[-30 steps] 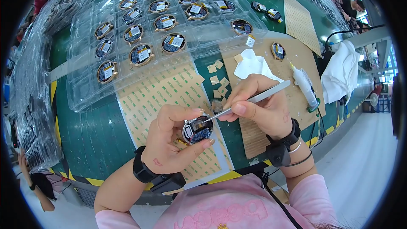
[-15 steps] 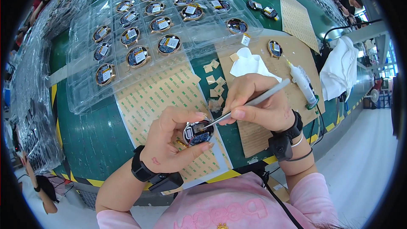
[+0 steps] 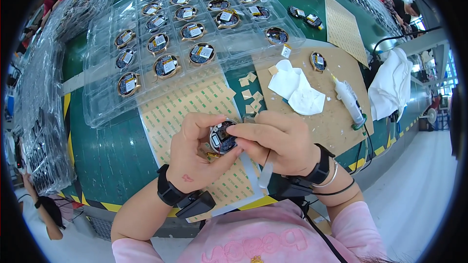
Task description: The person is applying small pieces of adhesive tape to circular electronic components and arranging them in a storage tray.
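One round, open, dark-circuited watch body (image 3: 221, 139) is gripped in your left hand (image 3: 194, 148), above the tan paper sheet (image 3: 170, 104). Your right hand (image 3: 282, 141) holds silver metal tweezers (image 3: 266, 174) and touches this body.

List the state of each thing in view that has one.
Left hand, gripping the watch case
Watch case, open, innards showing
Right hand, fingers curled around tweezers
Tweezers, held
Clear tray, holding open watch units
White applicator, lying on cardboard
White wipes, lying on cardboard
White cloth, rumpled
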### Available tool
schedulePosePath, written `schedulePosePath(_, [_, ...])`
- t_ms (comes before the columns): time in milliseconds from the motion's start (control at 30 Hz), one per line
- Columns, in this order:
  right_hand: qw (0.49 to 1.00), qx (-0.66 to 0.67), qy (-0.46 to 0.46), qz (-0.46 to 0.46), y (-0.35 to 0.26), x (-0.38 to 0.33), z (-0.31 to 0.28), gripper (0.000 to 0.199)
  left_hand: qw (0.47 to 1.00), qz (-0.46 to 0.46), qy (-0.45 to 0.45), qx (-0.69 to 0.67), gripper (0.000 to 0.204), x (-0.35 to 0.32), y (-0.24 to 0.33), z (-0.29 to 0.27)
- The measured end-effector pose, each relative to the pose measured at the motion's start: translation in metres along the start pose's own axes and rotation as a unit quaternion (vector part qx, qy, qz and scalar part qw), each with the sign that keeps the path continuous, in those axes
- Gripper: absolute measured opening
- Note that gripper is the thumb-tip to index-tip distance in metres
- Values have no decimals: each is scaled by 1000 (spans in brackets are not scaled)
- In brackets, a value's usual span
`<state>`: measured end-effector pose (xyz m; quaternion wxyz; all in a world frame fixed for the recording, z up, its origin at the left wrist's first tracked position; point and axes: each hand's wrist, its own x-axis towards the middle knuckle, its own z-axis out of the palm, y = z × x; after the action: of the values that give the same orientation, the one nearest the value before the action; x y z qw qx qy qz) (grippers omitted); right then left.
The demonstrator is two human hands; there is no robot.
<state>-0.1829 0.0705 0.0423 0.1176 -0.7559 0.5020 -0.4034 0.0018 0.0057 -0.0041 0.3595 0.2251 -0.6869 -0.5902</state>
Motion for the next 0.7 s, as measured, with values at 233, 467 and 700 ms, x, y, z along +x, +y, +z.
schedulePosePath(233, [997,-61,25,-28,2,-2,11,26,996,27,25,85,51,1,-2,2])
schedulePosePath(467, [999,-34,29,0,2,0,14,24,992,35,12,123,51,-1,-5,2])
schedulePosePath(700, [1000,-3,2,18,4,-1,13,20,990,32,-17,133,51,0,-3,0])
